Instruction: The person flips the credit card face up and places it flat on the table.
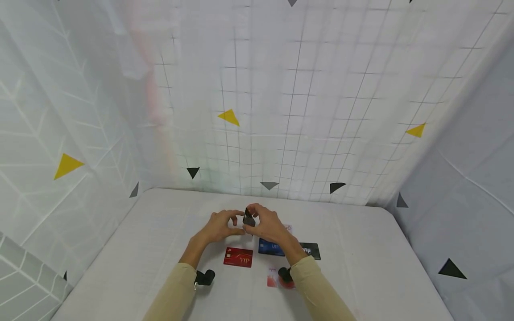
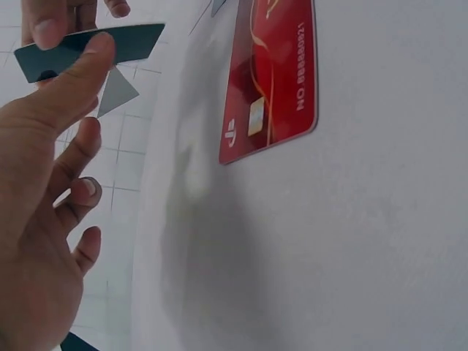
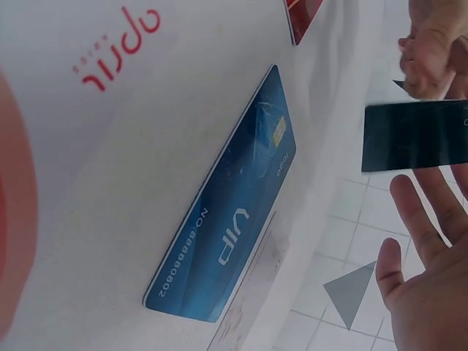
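Both hands hold a dark, thin card point(image 1: 249, 218) above the far middle of the table, tilted up off the surface. From the left side, my left hand point(image 1: 221, 226) pinches the card, its thumb lying along it in the left wrist view while its other fingers are loosely bent. My right hand point(image 1: 266, 224) grips the card's right side with thumb and fingertips. Seen in the right wrist view, the card's dark face point(image 3: 413, 137) hides part of the fingers. Below the hands lie a red VIP card point(image 1: 238, 257) and a blue VIP card point(image 1: 270, 248).
A black Vip card point(image 1: 312, 251) lies right of the blue one, partly behind the right wrist. Pale cards with red print point(image 1: 272, 277) lie near the right forearm and beyond the blue card. White patterned sheets point(image 1: 265, 89) hang around the white table point(image 1: 361, 267).
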Tool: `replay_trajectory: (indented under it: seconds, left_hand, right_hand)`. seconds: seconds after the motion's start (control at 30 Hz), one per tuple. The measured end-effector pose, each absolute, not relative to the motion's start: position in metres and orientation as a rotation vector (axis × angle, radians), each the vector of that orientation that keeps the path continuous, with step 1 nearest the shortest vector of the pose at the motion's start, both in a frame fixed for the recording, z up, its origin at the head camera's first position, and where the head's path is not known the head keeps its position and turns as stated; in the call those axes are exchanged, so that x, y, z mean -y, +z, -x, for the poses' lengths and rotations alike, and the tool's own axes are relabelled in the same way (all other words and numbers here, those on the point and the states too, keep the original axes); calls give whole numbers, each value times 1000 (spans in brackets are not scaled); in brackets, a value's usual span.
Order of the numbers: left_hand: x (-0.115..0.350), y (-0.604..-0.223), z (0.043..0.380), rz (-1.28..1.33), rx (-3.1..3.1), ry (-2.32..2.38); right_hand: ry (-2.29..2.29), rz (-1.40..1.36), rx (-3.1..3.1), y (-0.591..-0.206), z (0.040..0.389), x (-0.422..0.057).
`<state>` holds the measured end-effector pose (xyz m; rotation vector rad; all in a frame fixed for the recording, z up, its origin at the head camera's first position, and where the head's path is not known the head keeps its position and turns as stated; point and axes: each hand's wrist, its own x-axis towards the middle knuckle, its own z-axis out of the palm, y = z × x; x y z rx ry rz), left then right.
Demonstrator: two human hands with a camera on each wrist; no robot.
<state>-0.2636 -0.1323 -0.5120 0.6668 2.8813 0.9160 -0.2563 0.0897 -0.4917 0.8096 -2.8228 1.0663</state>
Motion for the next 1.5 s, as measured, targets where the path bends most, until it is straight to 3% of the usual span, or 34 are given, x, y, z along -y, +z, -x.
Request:
replay_trajectory:
  seconds: [0.63,1.5]
  left_hand:
    - [139,-503,263,-737,-2886,1045]
    - [154,-518,263,-615,-2901,902]
  right_hand:
    - [660,-792,2877,-494,258,-90]
    - [802,-726,3015,-512,262,-102]
